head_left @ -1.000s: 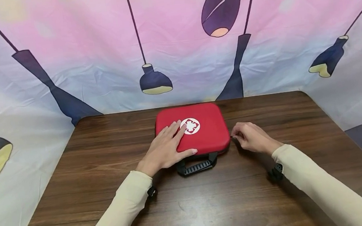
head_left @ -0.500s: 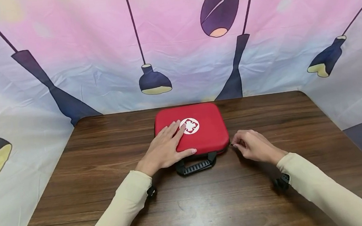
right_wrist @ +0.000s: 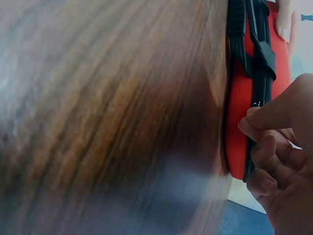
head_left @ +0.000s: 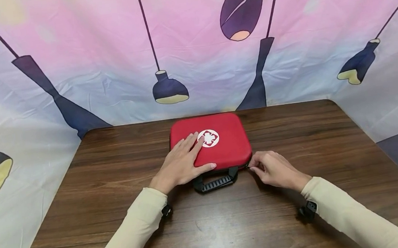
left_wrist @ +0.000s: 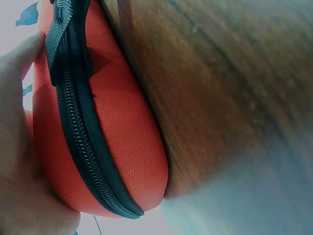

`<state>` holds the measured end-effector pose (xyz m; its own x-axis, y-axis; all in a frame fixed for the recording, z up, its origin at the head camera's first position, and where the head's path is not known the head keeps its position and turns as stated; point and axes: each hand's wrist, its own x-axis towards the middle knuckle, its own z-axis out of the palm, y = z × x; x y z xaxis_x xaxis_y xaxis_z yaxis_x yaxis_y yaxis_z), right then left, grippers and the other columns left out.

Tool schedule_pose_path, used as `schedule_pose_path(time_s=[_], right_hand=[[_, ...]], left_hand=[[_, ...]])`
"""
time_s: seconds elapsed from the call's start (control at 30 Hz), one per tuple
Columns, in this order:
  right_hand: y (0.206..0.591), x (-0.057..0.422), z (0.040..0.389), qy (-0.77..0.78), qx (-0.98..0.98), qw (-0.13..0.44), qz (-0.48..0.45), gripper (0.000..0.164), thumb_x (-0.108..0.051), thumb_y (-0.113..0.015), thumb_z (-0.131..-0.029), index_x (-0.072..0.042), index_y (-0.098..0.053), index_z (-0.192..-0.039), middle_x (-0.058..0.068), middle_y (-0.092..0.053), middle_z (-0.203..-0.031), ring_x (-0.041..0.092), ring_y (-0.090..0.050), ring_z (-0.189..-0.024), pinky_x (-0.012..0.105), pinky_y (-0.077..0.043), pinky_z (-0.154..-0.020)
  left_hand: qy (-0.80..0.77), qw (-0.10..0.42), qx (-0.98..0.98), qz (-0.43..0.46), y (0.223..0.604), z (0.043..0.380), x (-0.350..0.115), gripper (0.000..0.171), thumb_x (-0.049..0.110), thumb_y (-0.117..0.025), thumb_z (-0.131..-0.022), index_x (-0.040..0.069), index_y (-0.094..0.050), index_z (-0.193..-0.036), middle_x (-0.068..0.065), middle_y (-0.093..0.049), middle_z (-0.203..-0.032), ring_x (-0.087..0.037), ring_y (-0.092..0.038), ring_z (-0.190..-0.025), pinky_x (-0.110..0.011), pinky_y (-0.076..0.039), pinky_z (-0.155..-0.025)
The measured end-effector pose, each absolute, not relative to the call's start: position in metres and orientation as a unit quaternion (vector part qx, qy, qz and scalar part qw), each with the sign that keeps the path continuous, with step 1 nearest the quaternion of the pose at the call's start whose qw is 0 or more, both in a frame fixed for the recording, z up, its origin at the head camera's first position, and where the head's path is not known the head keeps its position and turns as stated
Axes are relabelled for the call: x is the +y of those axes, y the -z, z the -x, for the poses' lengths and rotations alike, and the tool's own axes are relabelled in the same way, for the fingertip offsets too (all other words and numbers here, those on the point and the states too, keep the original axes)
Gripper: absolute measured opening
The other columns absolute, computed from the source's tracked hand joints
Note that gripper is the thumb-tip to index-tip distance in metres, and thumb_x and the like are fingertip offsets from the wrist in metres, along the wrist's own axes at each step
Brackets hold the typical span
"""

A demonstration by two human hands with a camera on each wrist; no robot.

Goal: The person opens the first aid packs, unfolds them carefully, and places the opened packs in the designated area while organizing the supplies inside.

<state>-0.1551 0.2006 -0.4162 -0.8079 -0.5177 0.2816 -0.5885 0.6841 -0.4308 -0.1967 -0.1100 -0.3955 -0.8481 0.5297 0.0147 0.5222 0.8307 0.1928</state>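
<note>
A red first aid case (head_left: 224, 153) with a white cross emblem lies flat near the table's back edge, its black handle (head_left: 217, 183) toward me. My left hand (head_left: 179, 162) rests on the lid's left side, fingers straight and spread. At the case's front right corner, my right hand (head_left: 274, 169) pinches a zipper pull between thumb and forefinger. The pull itself is mostly hidden by the fingertips (right_wrist: 250, 122) in the right wrist view. A black zipper (left_wrist: 80, 132) runs round the side of the case, and its teeth are meshed in the left wrist view.
The brown wooden table (head_left: 141, 235) extends around the case on all sides, with its back edge just behind the lid. A cloth backdrop (head_left: 111, 48) printed with hanging lamps rises behind the table. Black straps circle both wrists.
My right hand has moved toward me along the case's right side and round to its front corner, pinching the zipper pull. The left hand has stayed on the lid.
</note>
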Motion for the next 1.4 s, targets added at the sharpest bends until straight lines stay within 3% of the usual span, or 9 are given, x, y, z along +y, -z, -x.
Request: schedule_pose_path(time_s=[0.43, 0.63, 0.97, 1.2, 1.4], right_hand=[[0.417, 0.175, 0.146, -0.231, -0.919, 0.117, -0.297, 0.013, -0.002, -0.079, -0.081, -0.014, -0.072, -0.082, -0.008, -0.069, -0.080, 0.006, -0.062, -0.068, 0.027, -0.053, -0.057], [0.417, 0.176, 0.146, -0.218, -0.921, 0.138, -0.292, 0.016, 0.000, -0.078, -0.079, -0.014, -0.071, -0.079, -0.010, -0.065, -0.077, 0.004, -0.057, -0.063, 0.026, -0.050, -0.054], [0.419, 0.180, 0.154, -0.223, -0.905, 0.156, -0.328, 0.011, 0.006, -0.075, -0.084, -0.004, -0.072, -0.084, -0.002, -0.061, -0.080, 0.008, -0.058, -0.068, 0.026, -0.054, -0.060], [0.419, 0.181, 0.163, -0.189, -0.906, 0.178, -0.333, 0.022, 0.015, -0.064, -0.083, -0.006, -0.059, -0.081, 0.000, -0.050, -0.080, 0.011, -0.050, -0.067, 0.026, -0.049, -0.058], [0.419, 0.183, 0.173, -0.193, -0.912, 0.180, -0.315, 0.015, 0.011, -0.069, -0.086, -0.003, -0.063, -0.085, 0.004, -0.056, -0.082, 0.015, -0.058, -0.070, 0.031, -0.054, -0.061]], left_hand=[[-0.095, 0.014, 0.958, -0.271, 0.395, 0.195, -0.111, 0.094, 0.076, -0.047, -0.091, 0.017, -0.027, -0.162, -0.010, -0.018, -0.168, -0.024, -0.015, -0.155, -0.040, -0.009, -0.126], [-0.082, 0.000, 0.957, -0.278, 0.395, 0.193, -0.109, 0.094, 0.076, -0.047, -0.092, 0.015, -0.029, -0.161, -0.011, -0.021, -0.167, -0.024, -0.017, -0.154, -0.040, -0.010, -0.126], [-0.051, -0.049, 0.964, -0.256, 0.397, 0.183, -0.109, 0.095, 0.079, -0.045, -0.090, 0.011, -0.039, -0.157, -0.015, -0.034, -0.161, -0.033, -0.032, -0.146, -0.047, -0.025, -0.121], [-0.030, -0.084, 0.965, -0.246, 0.396, 0.175, -0.111, 0.097, 0.082, -0.044, -0.088, 0.009, -0.049, -0.150, -0.015, -0.047, -0.148, -0.033, -0.043, -0.135, -0.047, -0.034, -0.113], [-0.029, -0.092, 0.962, -0.255, 0.392, 0.171, -0.113, 0.091, 0.078, -0.048, -0.088, 0.008, -0.054, -0.146, -0.016, -0.051, -0.139, -0.032, -0.045, -0.128, -0.047, -0.038, -0.109]])
